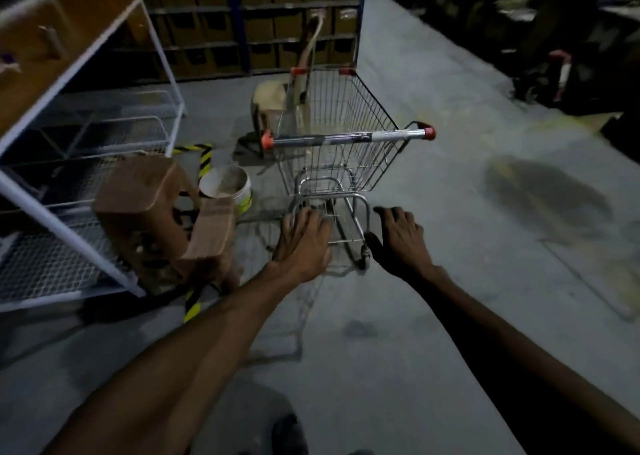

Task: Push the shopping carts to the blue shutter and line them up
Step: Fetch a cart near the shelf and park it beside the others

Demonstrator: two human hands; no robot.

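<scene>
Head view: one shopping cart (332, 150) at 12 o'clock from the person, on the concrete floor (450, 281), basket apparently empty, handle bar (346, 138) with red end caps facing the camera. Both arms stretched out toward it. Left hand (303, 238) palm down, fingers loosely spread, holding nothing; it overlaps the cart's lower frame in the picture, contact unclear, probably just in front. Right hand (400, 236) at 1 o'clock, also splayed and empty, near the rear wheel (364, 254). Neither hand is on the handle bar yet, so this reads as the reach before the push. Cart is parked tight to clutter: white bucket (227, 186) and brown cardboard boxes (156, 209) at 10 o'clock, wire shelf rack (86, 143) at 9 o'clock, yellow-black floor tape (204, 158) beside the bucket. Stacked boxes on shelving (259, 22) behind. No blue shutter in view. Likely needs a turn toward the open aisle at 1–2 o'clock; snagging the bucket is the risk.
</scene>
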